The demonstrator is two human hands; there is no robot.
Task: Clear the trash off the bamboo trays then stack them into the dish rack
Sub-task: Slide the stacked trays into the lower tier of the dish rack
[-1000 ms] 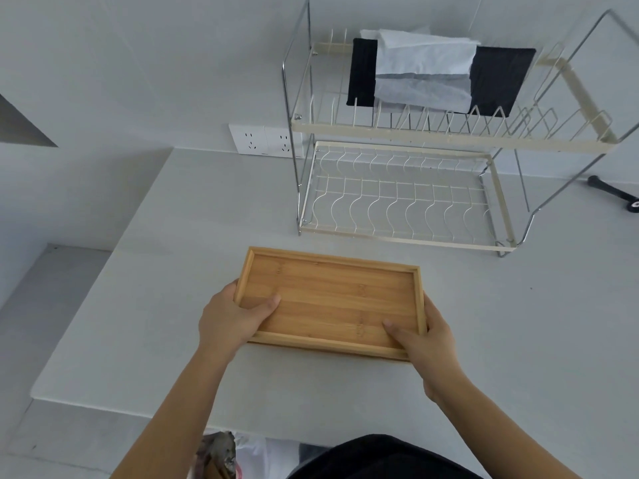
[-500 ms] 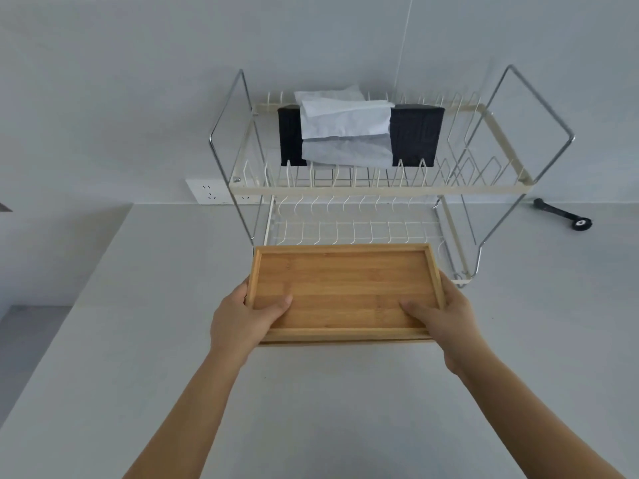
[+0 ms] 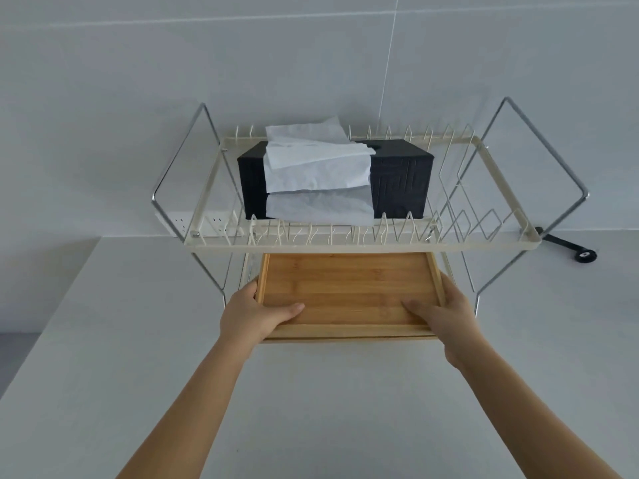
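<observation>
Both bare forearms reach forward, well apart and about level. The left hand [image 3: 254,314] and right hand [image 3: 446,314] each clamp a near corner of the bamboo tray [image 3: 349,288], thumbs lying flat on top, fingers hidden underneath.

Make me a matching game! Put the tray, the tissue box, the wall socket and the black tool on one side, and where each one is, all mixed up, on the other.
Things:
1. tray
2. tissue box
3. socket
4. black tool

Places:
A. on the counter, right of the rack
B. on the rack's top shelf
C. held in both hands, going under the top shelf
D. on the wall behind the rack's left side

Pairs: 1-C, 2-B, 3-D, 4-A
</observation>
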